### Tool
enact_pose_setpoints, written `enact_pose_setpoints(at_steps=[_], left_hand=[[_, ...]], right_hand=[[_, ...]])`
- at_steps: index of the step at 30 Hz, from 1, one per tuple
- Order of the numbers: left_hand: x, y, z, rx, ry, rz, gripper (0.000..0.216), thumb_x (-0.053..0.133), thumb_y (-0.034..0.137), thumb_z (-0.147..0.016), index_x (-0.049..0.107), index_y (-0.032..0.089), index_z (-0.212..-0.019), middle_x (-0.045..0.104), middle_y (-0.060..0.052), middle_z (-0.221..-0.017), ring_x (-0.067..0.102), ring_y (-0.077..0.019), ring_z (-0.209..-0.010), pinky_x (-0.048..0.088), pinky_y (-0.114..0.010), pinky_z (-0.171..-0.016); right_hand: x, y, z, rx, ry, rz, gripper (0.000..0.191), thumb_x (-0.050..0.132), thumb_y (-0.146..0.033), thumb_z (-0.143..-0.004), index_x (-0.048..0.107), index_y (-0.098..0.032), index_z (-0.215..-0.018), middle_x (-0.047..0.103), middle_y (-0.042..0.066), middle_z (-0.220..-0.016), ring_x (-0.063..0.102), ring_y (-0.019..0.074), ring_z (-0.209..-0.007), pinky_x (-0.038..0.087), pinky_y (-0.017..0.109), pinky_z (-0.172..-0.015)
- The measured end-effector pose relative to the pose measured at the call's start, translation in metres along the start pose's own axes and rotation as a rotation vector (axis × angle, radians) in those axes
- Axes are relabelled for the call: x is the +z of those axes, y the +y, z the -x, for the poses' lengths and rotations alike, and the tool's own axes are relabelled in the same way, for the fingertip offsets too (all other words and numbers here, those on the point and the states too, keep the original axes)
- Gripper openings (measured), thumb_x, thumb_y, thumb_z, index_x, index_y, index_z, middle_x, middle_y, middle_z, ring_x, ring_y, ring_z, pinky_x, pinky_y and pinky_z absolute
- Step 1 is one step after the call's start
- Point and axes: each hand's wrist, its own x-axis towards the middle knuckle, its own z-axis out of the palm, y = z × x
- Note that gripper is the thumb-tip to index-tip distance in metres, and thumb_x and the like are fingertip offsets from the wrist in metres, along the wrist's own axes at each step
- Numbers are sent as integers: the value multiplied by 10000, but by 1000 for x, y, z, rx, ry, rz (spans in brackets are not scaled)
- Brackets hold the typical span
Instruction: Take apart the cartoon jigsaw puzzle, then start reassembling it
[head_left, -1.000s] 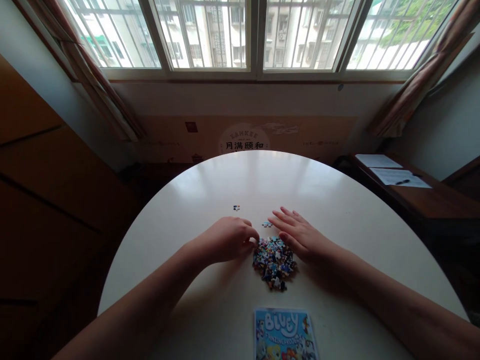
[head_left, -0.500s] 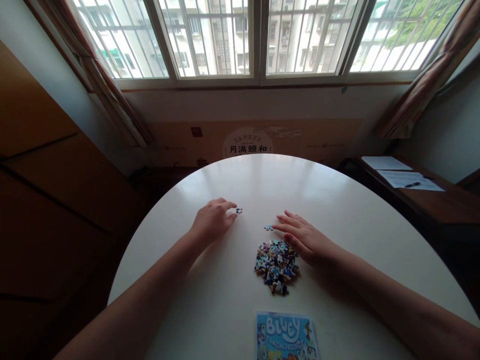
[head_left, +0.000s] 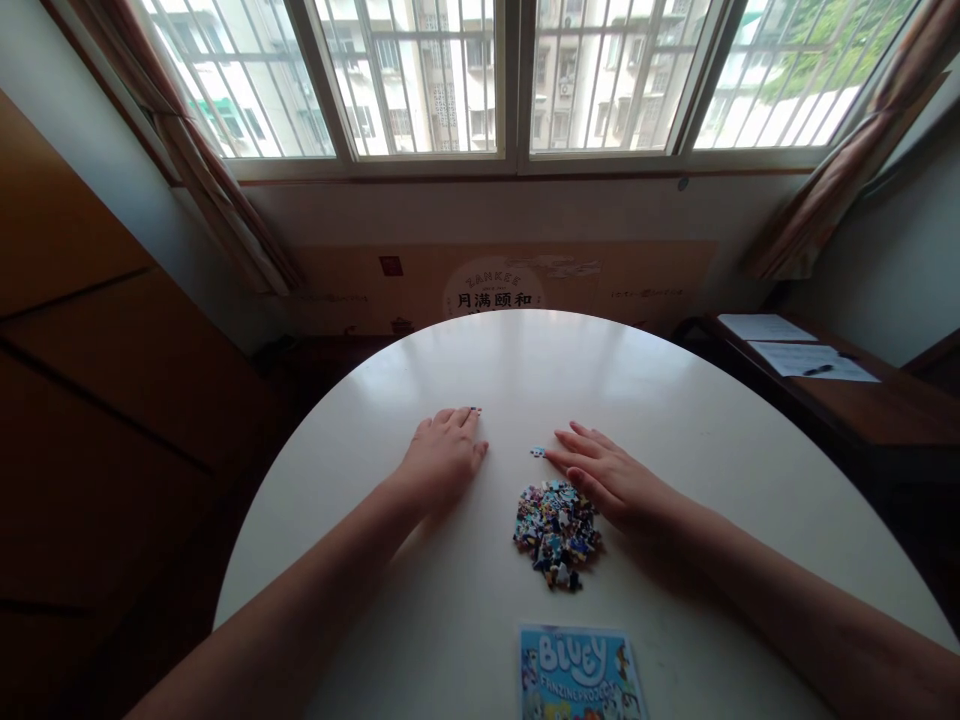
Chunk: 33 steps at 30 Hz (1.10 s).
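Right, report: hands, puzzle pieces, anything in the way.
Left hand over one loose piece, fingers partly hiding it. Right hand open by the pile, fingertip beside a second loose piece. Bluey picture on pile's near side, not blocking.

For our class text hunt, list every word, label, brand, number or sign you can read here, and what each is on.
"BLUEY": glossy blue rectangular card
"FANZINEPROJECT": same card, ending unclear
"ZANKEE": long tan rectangular panel
"月满颐和": same panel, larger; the white rounded table cuts off what is below
Too small or blurred: the panel's other lettering; two white paper sheets
No readable text: multicoloured pile of jigsaw pieces
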Motion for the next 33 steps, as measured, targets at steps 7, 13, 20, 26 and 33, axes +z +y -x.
enact_pose_setpoints(at_steps=[7,13,20,26,33], left_hand=[[12,15,-1,-99,49,-13,584,370,395,-999,405,62,-1477,436,-187,-1504,387,-324,-1357,268,-456,-1133],[11,13,-1,-84,55,-2,587,397,404,-982,422,77,-1469,446,-183,-1498,393,-319,-1362,291,-432,-1126],[10,2,-4,-103,25,12,681,391,517,-961,411,75,-1479,413,-185,-1527,368,-322,-1401,274,-440,-1149],[14,7,-6,-165,30,31,679,393,518,-959,382,98,-1493,352,-174,-1566,310,-319,-1440,238,-478,-1169],[12,13,-3,-180,39,60,653,388,487,-973,381,86,-1487,362,-207,-1552,324,-330,-1434,244,-499,-1163]], right_hand=[[1,10,-27,-17,-27,-33,546,252,-540,-1036,551,-265,-1401,450,59,-1501,328,322,-1450,279,562,-1198],[2,17,-83,-58,2,34,507,305,-476,-1037,618,-219,-1342,506,90,-1450,375,312,-1423,293,535,-1201],[17,1,-118,-104,21,61,500,286,-406,-1045,582,-183,-1379,508,91,-1452,353,265,-1445,289,484,-1209],[17,-2,-114,-102,-52,95,495,293,-408,-1043,495,-222,-1454,422,63,-1523,266,294,-1482,247,530,-1206],[22,1,-113,-77,-12,116,532,292,-463,-1039,423,-240,-1504,357,79,-1560,218,301,-1498,197,537,-1219]])
